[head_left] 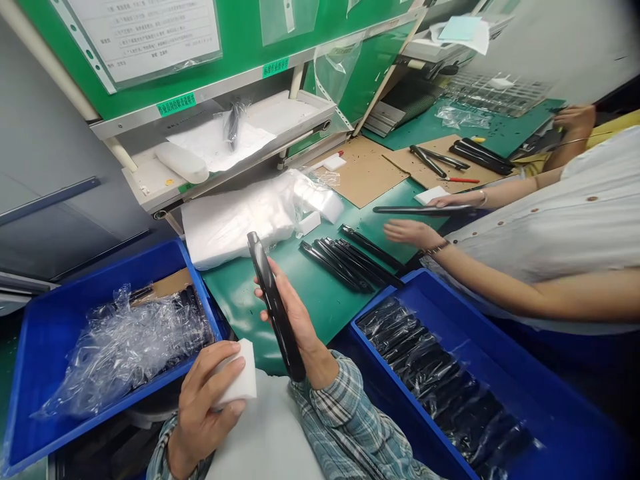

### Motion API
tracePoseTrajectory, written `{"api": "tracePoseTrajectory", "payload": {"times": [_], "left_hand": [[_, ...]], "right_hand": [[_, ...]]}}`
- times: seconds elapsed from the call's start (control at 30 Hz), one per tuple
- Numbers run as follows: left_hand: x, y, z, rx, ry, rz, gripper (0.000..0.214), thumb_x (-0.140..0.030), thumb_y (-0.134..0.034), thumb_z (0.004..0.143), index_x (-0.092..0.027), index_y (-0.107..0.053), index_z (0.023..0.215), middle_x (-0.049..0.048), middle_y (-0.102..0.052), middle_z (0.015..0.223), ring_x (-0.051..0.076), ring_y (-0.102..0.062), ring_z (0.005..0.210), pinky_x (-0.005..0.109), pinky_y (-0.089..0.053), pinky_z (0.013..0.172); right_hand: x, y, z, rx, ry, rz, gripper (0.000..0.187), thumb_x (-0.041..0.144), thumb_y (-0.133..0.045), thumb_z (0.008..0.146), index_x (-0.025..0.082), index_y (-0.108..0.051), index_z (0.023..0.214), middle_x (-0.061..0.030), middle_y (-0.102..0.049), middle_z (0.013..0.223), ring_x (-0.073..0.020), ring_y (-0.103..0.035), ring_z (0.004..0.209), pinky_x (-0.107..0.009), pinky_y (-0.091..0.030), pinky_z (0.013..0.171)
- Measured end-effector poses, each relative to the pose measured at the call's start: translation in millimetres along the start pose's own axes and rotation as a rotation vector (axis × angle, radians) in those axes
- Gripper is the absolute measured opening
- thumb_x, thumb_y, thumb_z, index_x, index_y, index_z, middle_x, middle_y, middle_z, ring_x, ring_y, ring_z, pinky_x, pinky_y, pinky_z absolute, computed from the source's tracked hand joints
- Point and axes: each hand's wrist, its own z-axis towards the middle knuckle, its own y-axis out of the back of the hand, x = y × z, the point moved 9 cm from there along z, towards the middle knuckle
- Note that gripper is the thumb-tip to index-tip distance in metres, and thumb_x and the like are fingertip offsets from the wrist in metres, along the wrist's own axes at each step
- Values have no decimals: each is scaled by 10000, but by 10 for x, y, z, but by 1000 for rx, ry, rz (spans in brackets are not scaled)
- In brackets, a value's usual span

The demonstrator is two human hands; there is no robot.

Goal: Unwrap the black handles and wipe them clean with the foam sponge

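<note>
— Hands first: the left hand (205, 407) has its fingers closed firmly round a white foam block (240, 377), and the right hand (295, 317) is curled around a glossy black bar (273, 300), held up on end and tilted, right over the green mat (320, 313).

— And the rest of those bars, how do they stand?

— A small batch of black bars (340, 263) lies side by side on the mat, while the blue crate (545, 373) on the right is packed with many more bars (440, 373) under clear film. So most of the stock sits in that crate!

— What about the other crate?

— Crumpled plastic film (125, 353) fills the left blue crate (50, 347), dark pieces showing beneath it.

— Anyone else working there?

— Yes, across the mat a co-worker's hand (457, 199) has a long black bar (405, 209) pinched at one end, and the other hand (407, 233) sits open just below it, holding nothing.
</note>
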Motion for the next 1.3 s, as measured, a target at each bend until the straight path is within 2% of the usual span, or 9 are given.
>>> {"api": "tracePoseTrajectory", "payload": {"times": [0.2,0.63,0.73,0.83,0.9,1.0,1.1,1.17,1.3], "left_hand": [[-5,-37,7,8,-6,-15,434,-342,-566,1164,-195,-627,1568,160,-697,1405,265,-694,1311,423,-620,1092],[81,-55,-66,27,67,-23,467,-398,-604,1148,-238,-628,1586,155,-675,1519,264,-681,1369,398,-599,1125],[277,-115,-193,42,276,-106,520,-492,-583,1144,-251,-611,1604,141,-646,1599,289,-646,1458,405,-553,1205],[575,-226,-411,7,627,-301,546,-575,-517,1148,-250,-640,1569,125,-699,1547,309,-688,1416,405,-566,1186],[702,-315,-533,-36,806,-443,581,-630,-510,1131,-230,-669,1521,140,-713,1517,336,-711,1374,409,-602,1121],[746,-435,-575,-73,916,-634,675,-711,-527,1091,-187,-635,1503,177,-751,1411,352,-757,1255,425,-629,1031],[709,-498,-520,-59,921,-713,711,-741,-513,1085,-183,-570,1522,144,-802,1180,293,-786,1065,396,-628,957],[670,-510,-457,-27,870,-690,717,-760,-537,1068,-204,-567,1520,114,-790,1110,262,-777,1001,369,-630,914],[524,-426,-259,17,588,-422,620,-709,-652,1037,-263,-668,1468,126,-730,1295,271,-751,1125,384,-628,973]], "right_hand": [[-64,-13,-32,3,-38,19,629,592,-747,1017,366,-621,1590,-12,-732,986,-130,-624,718,-195,-567,563],[-31,-32,-17,-3,13,97,533,452,-812,982,323,-697,1487,-27,-748,1081,-154,-698,841,-205,-607,571],[-54,40,81,-32,5,167,441,348,-801,1010,288,-711,1437,-27,-757,1073,-142,-720,843,-206,-649,638],[-225,90,222,-74,-156,330,239,313,-709,1091,176,-728,1286,-26,-733,943,-97,-694,741,-167,-656,699],[-360,79,283,-95,-272,443,209,333,-624,1142,149,-697,1207,-19,-702,882,-73,-660,665,-134,-630,642],[-435,55,325,-102,-289,495,210,396,-574,1163,200,-640,1201,16,-662,846,-50,-532,508,-111,-509,434],[-422,27,312,-92,-264,497,238,425,-486,1179,221,-609,1192,29,-631,827,-53,-400,429,-135,-407,330],[-367,8,299,-89,-245,508,245,368,-406,1184,212,-594,1158,5,-643,859,-71,-438,461,-161,-442,344],[-257,-46,266,-87,-242,540,166,249,-416,1155,197,-573,1149,-6,-650,885,-72,-488,503,-154,-477,373]]}}
